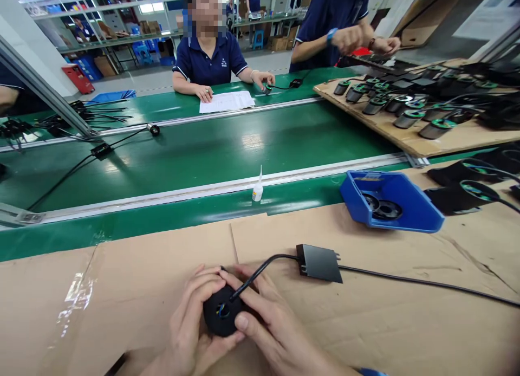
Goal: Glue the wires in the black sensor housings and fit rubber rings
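1. Your left hand and right hand clamp their fingers on the round housing, at 6 o'clock on the surface.
2. It is likely light, rigid and smooth: hold its rim, not the cable leaving at 1 o'clock.

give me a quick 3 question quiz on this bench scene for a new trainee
1. True or false: the left hand and the right hand both hold the black round part.
2. What stands on the green edge beyond the cardboard? A) small white bottle B) mug C) hammer
3. Fill in: the cable from the round part runs to a flat black ____.
Key: 1 true; 2 A; 3 box
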Tool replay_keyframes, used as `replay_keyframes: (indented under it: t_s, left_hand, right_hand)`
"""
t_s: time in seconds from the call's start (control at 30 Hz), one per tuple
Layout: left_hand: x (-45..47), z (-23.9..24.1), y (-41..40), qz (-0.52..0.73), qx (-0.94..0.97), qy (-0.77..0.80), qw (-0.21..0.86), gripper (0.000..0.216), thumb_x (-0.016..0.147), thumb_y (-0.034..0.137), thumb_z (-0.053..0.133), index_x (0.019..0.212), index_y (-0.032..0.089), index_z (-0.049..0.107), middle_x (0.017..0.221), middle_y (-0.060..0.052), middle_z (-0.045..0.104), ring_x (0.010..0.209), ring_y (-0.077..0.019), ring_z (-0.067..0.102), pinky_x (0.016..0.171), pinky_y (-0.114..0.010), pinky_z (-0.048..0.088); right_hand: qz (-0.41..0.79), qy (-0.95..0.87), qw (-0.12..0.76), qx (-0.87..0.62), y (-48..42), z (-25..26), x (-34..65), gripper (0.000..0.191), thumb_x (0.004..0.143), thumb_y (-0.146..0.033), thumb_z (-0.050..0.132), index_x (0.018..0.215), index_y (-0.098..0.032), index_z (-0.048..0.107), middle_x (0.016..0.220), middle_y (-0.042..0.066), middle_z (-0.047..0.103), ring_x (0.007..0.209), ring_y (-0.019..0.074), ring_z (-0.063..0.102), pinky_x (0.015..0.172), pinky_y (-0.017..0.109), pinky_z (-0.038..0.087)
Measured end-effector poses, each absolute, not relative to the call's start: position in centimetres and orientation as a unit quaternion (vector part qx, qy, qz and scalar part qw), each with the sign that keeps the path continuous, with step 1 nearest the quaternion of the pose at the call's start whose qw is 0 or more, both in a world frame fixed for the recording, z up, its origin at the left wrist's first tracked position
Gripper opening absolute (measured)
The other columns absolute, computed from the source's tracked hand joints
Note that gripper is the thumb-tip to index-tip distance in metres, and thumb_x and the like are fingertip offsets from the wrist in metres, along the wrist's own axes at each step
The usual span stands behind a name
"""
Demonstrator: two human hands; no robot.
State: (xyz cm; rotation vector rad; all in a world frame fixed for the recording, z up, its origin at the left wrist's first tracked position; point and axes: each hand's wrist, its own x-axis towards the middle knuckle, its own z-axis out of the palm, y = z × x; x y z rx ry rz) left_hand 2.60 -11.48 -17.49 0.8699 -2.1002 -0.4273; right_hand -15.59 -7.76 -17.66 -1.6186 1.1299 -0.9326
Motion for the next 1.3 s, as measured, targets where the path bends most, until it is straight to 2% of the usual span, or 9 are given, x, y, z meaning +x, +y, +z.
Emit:
replay_keyframes:
  t_s: [0.1, 0.23, 0.33, 0.47, 0.77, 0.93, 1.07, 1.2, 1.3]
  left_hand:
    - [2.1, -17.8, -10.8, -0.259, 0.368, -0.795, 0.406, 0.044, 0.088, 0.04, 0.064, 0.122, 0.019, 0.047, 0.118, -0.015, 0.053, 0.123, -0.0258, 0.05, 0.099, -0.04, 0.051]
    - [1.7, -17.7, -9.6, -0.414, 0.4, -0.723, 0.381, 0.05, 0.092, 0.059, 0.044, 0.126, 0.023, 0.04, 0.136, -0.018, 0.037, 0.134, -0.0333, 0.036, 0.104, -0.055, 0.043]
    - [1.3, -17.8, -8.9, -0.447, 0.433, -0.675, 0.396, 0.035, 0.1, 0.048, 0.029, 0.122, 0.025, 0.042, 0.136, -0.015, 0.036, 0.134, -0.0309, 0.035, 0.104, -0.056, 0.04]
    - [0.9, -18.3, -8.5, -0.437, 0.438, -0.658, 0.429, 0.031, 0.101, 0.042, 0.027, 0.118, 0.025, 0.046, 0.132, -0.013, 0.041, 0.129, -0.0269, 0.041, 0.101, -0.05, 0.045]
    - [1.7, -18.5, -9.0, -0.372, 0.421, -0.71, 0.424, 0.019, 0.101, 0.031, 0.039, 0.115, 0.024, 0.05, 0.123, -0.01, 0.05, 0.12, -0.0212, 0.05, 0.095, -0.036, 0.05]
    - [1.2, -17.9, -9.3, -0.385, 0.429, -0.695, 0.43, 0.015, 0.1, 0.025, 0.039, 0.105, 0.025, 0.053, 0.116, -0.005, 0.053, 0.116, -0.0163, 0.051, 0.094, -0.03, 0.048]
    - [0.9, -17.8, -9.2, -0.407, 0.441, -0.671, 0.435, 0.016, 0.1, 0.027, 0.04, 0.097, 0.025, 0.055, 0.111, -0.004, 0.054, 0.113, -0.0165, 0.052, 0.094, -0.029, 0.046]
    - [1.4, -17.3, -9.9, -0.505, 0.437, -0.626, 0.402, 0.016, 0.099, 0.038, 0.044, 0.102, 0.025, 0.053, 0.112, -0.005, 0.056, 0.112, -0.018, 0.054, 0.094, -0.031, 0.045]
    - [2.0, -16.3, -10.8, -0.637, 0.417, -0.561, 0.324, 0.033, 0.094, 0.049, 0.051, 0.115, 0.025, 0.045, 0.115, -0.005, 0.059, 0.11, -0.0197, 0.056, 0.094, -0.032, 0.045]
  right_hand:
    - [-0.413, 0.436, 0.494, -0.629, -7.7, -17.8, -15.6, 0.045, 0.101, -0.036, 0.045, 0.145, -0.036, 0.038, 0.138, 0.006, 0.052, 0.128, 0.0222, 0.047, 0.108, 0.04, 0.041]
    - [-0.439, 0.439, 0.488, -0.613, -7.3, -18.6, -15.3, 0.043, 0.101, -0.038, 0.045, 0.143, -0.036, 0.041, 0.141, 0.006, 0.049, 0.13, 0.0235, 0.046, 0.108, 0.042, 0.041]
    - [-0.444, 0.458, 0.439, -0.633, -6.9, -19.0, -15.1, 0.042, 0.1, -0.041, 0.046, 0.142, -0.036, 0.043, 0.14, 0.007, 0.05, 0.131, 0.0245, 0.045, 0.107, 0.042, 0.042]
    - [-0.449, 0.478, 0.382, -0.651, -6.5, -19.2, -14.8, 0.042, 0.099, -0.044, 0.046, 0.14, -0.033, 0.045, 0.136, 0.008, 0.053, 0.127, 0.0247, 0.048, 0.103, 0.039, 0.047]
    - [-0.428, 0.493, 0.368, -0.662, -5.9, -19.4, -14.0, 0.039, 0.102, -0.037, 0.041, 0.141, -0.031, 0.042, 0.14, 0.007, 0.048, 0.134, 0.0232, 0.038, 0.109, 0.038, 0.04]
    - [-0.439, 0.496, 0.372, -0.65, -5.8, -19.5, -13.8, 0.037, 0.102, -0.034, 0.042, 0.139, -0.032, 0.043, 0.139, 0.005, 0.049, 0.132, 0.0204, 0.04, 0.109, 0.034, 0.04]
    - [-0.44, 0.508, 0.378, -0.637, -5.8, -19.3, -13.6, 0.035, 0.101, -0.033, 0.043, 0.136, -0.033, 0.046, 0.137, 0.003, 0.052, 0.13, 0.0199, 0.043, 0.109, 0.035, 0.039]
    - [-0.458, 0.486, 0.434, -0.605, -6.2, -18.4, -13.9, 0.033, 0.102, -0.037, 0.04, 0.133, -0.031, 0.05, 0.134, 0.005, 0.054, 0.126, 0.0198, 0.049, 0.108, 0.035, 0.041]
    - [-0.467, 0.474, 0.478, -0.573, -6.4, -17.9, -14.0, 0.033, 0.102, -0.041, 0.041, 0.13, -0.03, 0.054, 0.134, 0.005, 0.056, 0.124, 0.0196, 0.052, 0.105, 0.032, 0.043]
